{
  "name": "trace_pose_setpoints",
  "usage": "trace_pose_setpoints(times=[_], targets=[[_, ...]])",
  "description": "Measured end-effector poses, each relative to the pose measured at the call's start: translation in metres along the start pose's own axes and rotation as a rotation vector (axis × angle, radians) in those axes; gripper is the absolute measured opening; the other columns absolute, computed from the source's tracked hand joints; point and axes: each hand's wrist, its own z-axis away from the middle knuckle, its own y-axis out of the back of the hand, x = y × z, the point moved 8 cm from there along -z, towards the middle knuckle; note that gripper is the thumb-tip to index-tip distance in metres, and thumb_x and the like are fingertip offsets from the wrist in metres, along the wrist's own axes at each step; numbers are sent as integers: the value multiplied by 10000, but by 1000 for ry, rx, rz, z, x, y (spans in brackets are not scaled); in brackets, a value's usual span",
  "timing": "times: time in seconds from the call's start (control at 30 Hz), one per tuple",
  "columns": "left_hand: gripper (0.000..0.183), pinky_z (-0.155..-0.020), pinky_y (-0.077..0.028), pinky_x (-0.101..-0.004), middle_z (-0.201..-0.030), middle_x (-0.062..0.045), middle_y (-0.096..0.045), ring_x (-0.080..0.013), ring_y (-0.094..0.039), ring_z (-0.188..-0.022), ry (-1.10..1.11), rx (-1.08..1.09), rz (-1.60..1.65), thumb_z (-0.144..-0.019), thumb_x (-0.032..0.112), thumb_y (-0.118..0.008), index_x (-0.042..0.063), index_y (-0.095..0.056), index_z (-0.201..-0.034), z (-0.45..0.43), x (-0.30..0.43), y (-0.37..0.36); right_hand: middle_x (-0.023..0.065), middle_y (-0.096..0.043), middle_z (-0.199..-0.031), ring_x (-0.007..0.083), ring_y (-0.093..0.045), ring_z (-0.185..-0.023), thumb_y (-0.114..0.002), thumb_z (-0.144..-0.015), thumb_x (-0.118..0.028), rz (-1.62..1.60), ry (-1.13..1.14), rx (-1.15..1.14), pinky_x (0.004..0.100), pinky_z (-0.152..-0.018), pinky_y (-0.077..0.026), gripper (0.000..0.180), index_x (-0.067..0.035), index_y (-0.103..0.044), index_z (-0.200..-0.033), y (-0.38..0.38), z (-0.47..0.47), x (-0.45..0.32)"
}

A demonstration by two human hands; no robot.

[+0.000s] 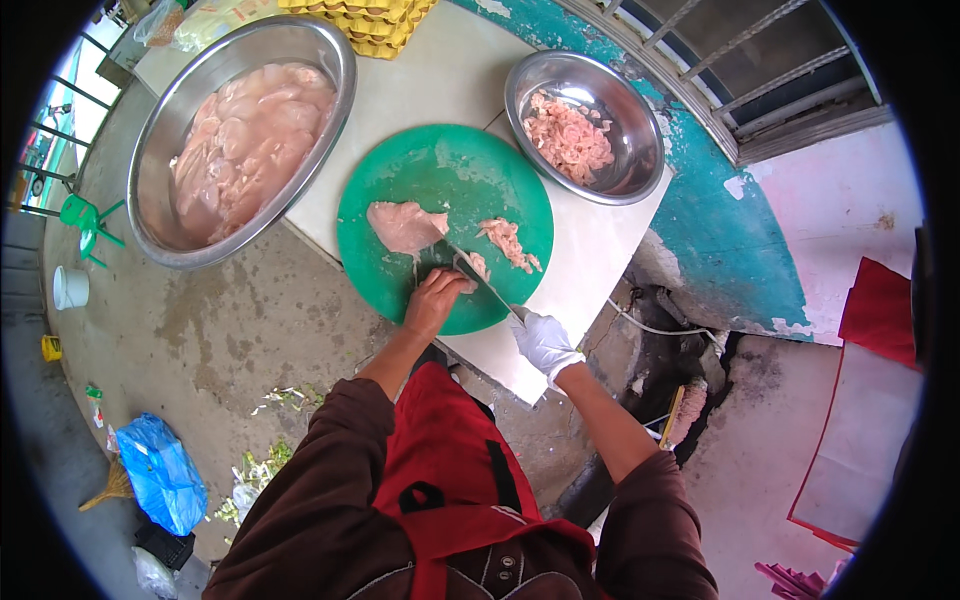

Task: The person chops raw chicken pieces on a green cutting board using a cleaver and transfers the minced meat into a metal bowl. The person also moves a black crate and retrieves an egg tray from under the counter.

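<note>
My right hand point(545, 343), in a white glove, grips a kitchen knife point(480, 276) whose blade slants up and left across a round green cutting board point(450, 165). Bare and close to the blade, my left hand point(435, 301) holds down a small piece of raw meat point(466, 283), partly hidden by the fingers. Thin cut meat point(478, 265) lies against the blade's right side. A larger slab of pale raw meat, seemingly chicken breast point(405, 225), rests beyond the blade tip. Another pile of meat strips point(510, 241) sits on the board's right part.
A large steel basin point(142, 195) with raw meat in liquid stands left on the white table point(480, 360). A smaller steel bowl point(645, 161) of cut meat is at the right, beside the wall. Yellow egg trays point(367, 22) are stacked behind. Vegetable scraps point(255, 472) litter the floor.
</note>
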Motion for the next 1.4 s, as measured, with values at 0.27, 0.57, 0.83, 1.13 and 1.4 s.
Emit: trace_pose_setpoints(times=[0.27, 0.57, 0.83, 1.13, 1.4], targets=[[228, -816, -533, -312, -973, -27, -633, -221, -600, -949, 56, -16, 14, -731, 2, -615, 93, -681, -929, 4, -7, 3, 214, -690, -884, 415, -665, -807, -450, -978, -374, 190, -17, -176, 529, -756, -511, 376, -138, -596, -1232, 11, 36, 5], [244, -818, -531, -325, -987, -24, -634, -225, -593, -958, -15, 5, 47, -714, -14, -629, 92, -676, -929, 2, -2, -1, 229, -674, -801, 409, -665, -758, -474, -973, -381, -129, -44, 25, 499, -695, -521, 378, -112, -660, -1162, -11, -13, 23], [222, -830, -524, -310, -983, -18, -630, -211, -595, -946, 20, 17, 2, -722, 1, -634, 105, -677, -914, 6, -3, 0, 235, -673, -815, 412, -660, -772, -475, -975, -382, -37, 25, -52, 487, -720, -523, 382, -111, -651, -1178, 21, 18, 4], [210, -795, -534, -304, -948, -14, -637, -208, -600, -920, 41, -16, 23, -726, -6, -629, 111, -688, -890, 4, -4, 4, 224, -683, -934, 425, -651, -889, -477, -963, -373, 98, -32, -132, 496, -816, -511, 374, -148, -623, -1223, 3, 19, 9], [236, -799, -531, -309, -959, -10, -645, -200, -606, -925, -5, 28, 36, -718, -21, -627, 112, -694, -901, 4, -2, 6, 233, -680, -884, 415, -660, -827, -477, -962, -371, -44, -12, -86, 495, -755, -523, 377, -149, -628, -1228, -10, -2, 7]])
